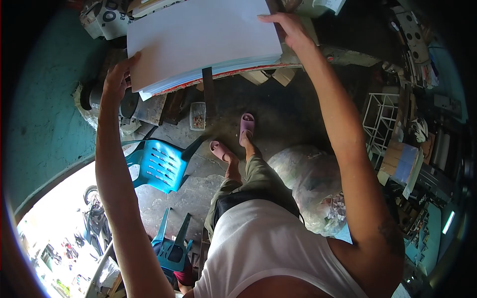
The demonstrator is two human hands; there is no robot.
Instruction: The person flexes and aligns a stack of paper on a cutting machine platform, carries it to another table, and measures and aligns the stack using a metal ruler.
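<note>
A thick stack of large white paper sheets (203,39) lies on a work surface in front of me, its lower layers slightly fanned along the near edge. My left hand (118,78) grips the stack's left edge, with one finger resting at the side and the others partly hidden. At the opposite edge, my right hand (292,31) has its thumb laid over the top sheet and its other fingers down the side, mostly out of sight. Both arms are stretched forward.
A blue plastic chair (161,166) stands at left, with another dark blue chair (172,251) behind it. A large clear plastic bag (308,184) sits right of my legs. A small clear tub (198,116) is on the floor. A white wire rack (380,121) stands at right.
</note>
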